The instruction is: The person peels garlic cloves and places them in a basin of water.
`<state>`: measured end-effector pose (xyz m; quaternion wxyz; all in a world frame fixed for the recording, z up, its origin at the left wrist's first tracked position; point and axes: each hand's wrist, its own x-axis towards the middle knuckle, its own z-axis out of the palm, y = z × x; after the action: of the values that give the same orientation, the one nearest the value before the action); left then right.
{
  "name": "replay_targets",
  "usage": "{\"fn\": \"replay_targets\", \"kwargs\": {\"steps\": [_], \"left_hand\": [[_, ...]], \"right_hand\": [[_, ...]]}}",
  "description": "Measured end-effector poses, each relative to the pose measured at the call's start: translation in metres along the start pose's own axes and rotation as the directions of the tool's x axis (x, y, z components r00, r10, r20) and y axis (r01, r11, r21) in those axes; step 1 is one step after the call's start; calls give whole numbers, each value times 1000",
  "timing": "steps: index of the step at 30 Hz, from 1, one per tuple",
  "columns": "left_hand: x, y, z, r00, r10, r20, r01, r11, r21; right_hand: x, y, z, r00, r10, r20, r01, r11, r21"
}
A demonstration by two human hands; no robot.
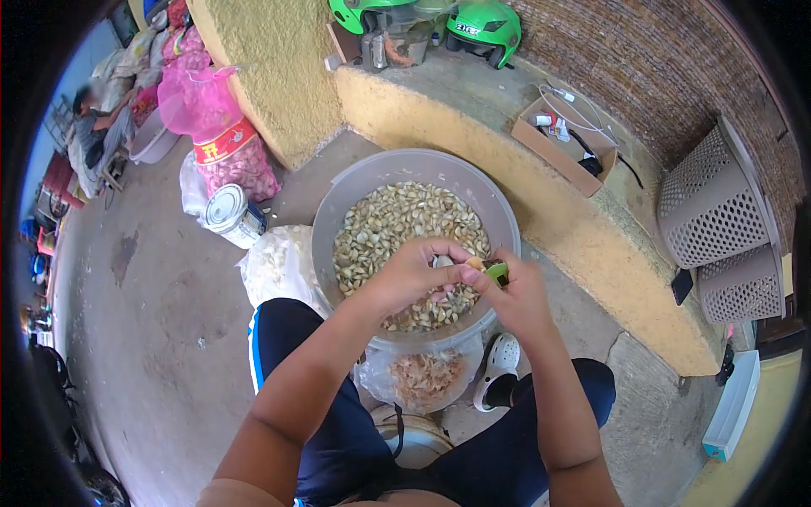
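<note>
A wide grey basin [500, 198] full of garlic cloves [410, 215] stands between my knees. Above its near right part both my hands meet. My left hand [414, 275] is closed with its thumb and fingertips on a garlic clove [476, 263], and a paler clove shows in its curled fingers. My right hand [519, 296] is wrapped round a small knife with a green handle [497, 272]; its blade is mostly hidden by the fingers. The right thumb touches the clove too. Below the basin's near rim lies a clear plastic bag [376, 372] with brownish garlic skins [427, 378].
Left of the basin are a white plastic bag [279, 262], a lidded tin [236, 215] and a pink net sack of garlic [241, 160]. A yellow ledge [473, 139] runs behind, with a cardboard box [562, 156] on it. Another person [95, 127] sits far left.
</note>
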<state>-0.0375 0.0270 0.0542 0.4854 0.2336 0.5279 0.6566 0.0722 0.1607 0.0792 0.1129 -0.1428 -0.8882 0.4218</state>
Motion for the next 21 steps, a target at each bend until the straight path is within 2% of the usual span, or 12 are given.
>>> {"fn": "replay_targets", "kwargs": {"steps": [4,13,16,19,21], "left_hand": [[-3,7,2,1000,14,-28,-10,992,125],[-3,8,1,1000,29,-11,-28,994,110],[-2,4,1,998,33,-57,-27,995,94],[2,-6,4,981,151,-119,-140,986,96],[2,-6,8,980,152,-130,-141,986,88]], "right_hand": [[-1,4,3,997,-58,-49,56,998,-36],[-1,5,6,994,-94,-57,90,993,-72],[-2,4,8,991,-103,-83,99,994,-47],[-2,-2,11,994,-38,-98,45,996,70],[-2,-1,13,991,-42,-126,50,997,66]]}}
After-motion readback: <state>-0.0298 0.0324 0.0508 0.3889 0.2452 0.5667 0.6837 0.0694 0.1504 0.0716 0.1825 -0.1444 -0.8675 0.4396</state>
